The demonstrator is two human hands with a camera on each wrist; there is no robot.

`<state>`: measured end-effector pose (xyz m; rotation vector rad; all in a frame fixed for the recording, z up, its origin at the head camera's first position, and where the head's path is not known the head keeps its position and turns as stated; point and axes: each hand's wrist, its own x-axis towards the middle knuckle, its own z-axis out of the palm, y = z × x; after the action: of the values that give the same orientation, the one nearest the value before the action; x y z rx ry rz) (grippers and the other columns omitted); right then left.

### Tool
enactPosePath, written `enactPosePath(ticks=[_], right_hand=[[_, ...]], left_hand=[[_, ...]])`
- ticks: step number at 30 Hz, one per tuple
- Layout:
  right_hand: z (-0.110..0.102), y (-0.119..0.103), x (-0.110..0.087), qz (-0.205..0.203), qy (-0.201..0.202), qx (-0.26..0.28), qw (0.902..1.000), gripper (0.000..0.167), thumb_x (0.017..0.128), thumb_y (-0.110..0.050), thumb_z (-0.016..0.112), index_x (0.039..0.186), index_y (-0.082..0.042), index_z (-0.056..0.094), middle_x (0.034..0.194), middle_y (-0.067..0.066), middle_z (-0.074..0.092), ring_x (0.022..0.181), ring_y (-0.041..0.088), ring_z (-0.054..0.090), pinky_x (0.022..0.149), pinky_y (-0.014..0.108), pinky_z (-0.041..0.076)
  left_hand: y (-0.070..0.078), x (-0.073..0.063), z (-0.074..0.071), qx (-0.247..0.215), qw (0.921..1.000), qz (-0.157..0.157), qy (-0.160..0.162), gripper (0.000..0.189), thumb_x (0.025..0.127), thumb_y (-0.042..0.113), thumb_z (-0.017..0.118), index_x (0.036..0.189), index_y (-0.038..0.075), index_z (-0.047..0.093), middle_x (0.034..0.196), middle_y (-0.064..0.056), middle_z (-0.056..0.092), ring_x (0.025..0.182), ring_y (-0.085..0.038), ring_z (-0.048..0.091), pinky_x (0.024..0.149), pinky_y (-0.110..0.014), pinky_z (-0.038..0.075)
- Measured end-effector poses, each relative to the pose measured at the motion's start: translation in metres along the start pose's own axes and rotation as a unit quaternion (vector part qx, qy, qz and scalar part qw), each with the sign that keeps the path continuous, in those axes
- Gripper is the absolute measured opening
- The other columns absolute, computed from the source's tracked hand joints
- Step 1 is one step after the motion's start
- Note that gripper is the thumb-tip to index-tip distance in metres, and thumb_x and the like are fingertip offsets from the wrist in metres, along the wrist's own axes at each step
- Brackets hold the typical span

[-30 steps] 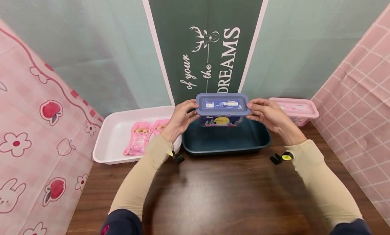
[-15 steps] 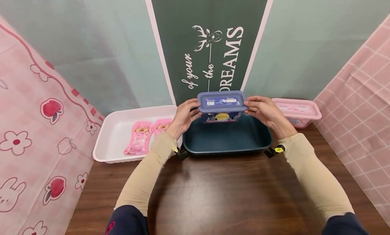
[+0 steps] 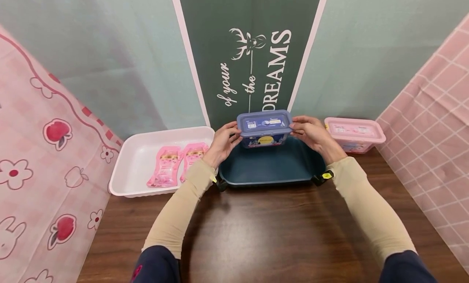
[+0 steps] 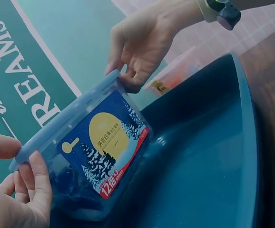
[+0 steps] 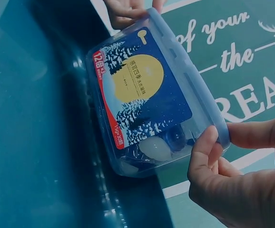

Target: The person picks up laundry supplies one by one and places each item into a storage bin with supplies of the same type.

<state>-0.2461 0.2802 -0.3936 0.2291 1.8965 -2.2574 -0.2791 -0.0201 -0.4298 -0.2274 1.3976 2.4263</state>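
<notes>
**Blue box was held at the back of the dark tray**

The left hand and right hand pinched opposite ends of its lid; tray contact was unclear. A level, even pinch seemed safest for the lid. Against a second earlier, the box looked smaller, probably lower, and the right hand was nearer the tray's middle.

Left hand and right hand pinch lidded box by its ends at blue tray; can't tell if base touches.
</notes>
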Motion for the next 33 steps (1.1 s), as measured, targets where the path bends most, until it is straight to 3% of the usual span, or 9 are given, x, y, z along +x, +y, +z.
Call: enactPosePath(ticks=[8,21,33], right_hand=[[-0.004,0.011,0.011,0.031,0.005,0.03,0.9991,0.023,0.105,0.006,0.054,0.127,0.0,0.053,0.092,0.002,0.066,0.079,0.011,0.067,0.078,0.022,0.06],[-0.005,0.022,0.021,0.048,0.011,0.036,0.9982,0.03,0.105,0.007,0.051,0.135,0.001,0.05,0.095,0.001,0.064,0.08,0.012,0.066,0.078,0.023,0.06],[-0.006,0.029,0.024,0.057,0.004,0.039,0.9976,0.028,0.106,0.006,0.049,0.134,0.001,0.049,0.091,0.002,0.067,0.079,0.011,0.067,0.078,0.023,0.06]], left_hand=[[-0.012,0.011,-0.004,-0.014,0.9998,-0.014,0.004,0.058,0.096,-0.009,0.056,0.153,0.002,0.051,0.157,-0.015,0.051,0.097,-0.018,0.061,0.085,-0.026,0.057],[-0.021,0.017,-0.008,-0.026,0.9991,-0.027,0.018,0.056,0.096,-0.011,0.055,0.151,0.001,0.054,0.148,-0.012,0.055,0.095,-0.017,0.061,0.08,-0.025,0.057],[-0.022,0.019,-0.011,-0.02,0.9989,-0.03,0.029,0.058,0.096,-0.009,0.056,0.154,0.003,0.054,0.157,-0.015,0.052,0.1,-0.018,0.06,0.087,-0.026,0.056]])
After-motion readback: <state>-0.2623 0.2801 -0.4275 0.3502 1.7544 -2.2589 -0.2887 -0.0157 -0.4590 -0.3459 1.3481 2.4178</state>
